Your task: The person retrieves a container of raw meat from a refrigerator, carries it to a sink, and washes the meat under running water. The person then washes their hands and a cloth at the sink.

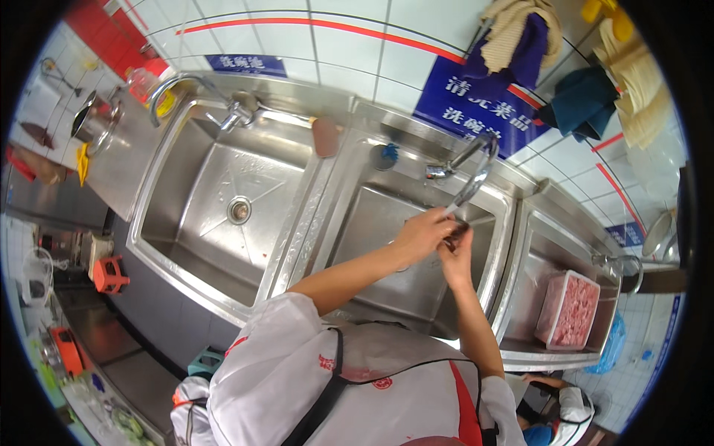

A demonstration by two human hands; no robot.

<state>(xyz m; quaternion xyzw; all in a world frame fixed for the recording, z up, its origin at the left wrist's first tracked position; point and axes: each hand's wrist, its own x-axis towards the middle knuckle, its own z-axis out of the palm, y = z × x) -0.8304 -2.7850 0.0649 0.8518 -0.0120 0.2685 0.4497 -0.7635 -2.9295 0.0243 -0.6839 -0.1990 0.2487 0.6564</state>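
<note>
Both my hands meet over the middle stainless steel sink (390, 223), under the mouth of a curved chrome faucet (478, 181). My left hand (427, 237) reaches in from the left, its fingers around a small dark, wet-looking item (456, 234) that I cannot name. My right hand (458, 259) comes up from below and grips the same item from the other side. Fingers cover much of it. Water seems to run from the faucet onto the hands.
To the left lies another sink (237, 167) with its own faucet (234, 114). The right sink (524, 267) holds a white tub of pink raw meat (577, 312). A brown block (325, 136) and blue scrubber (389, 151) sit behind. Cloths (583, 103) hang upper right. People are at the lower right and left.
</note>
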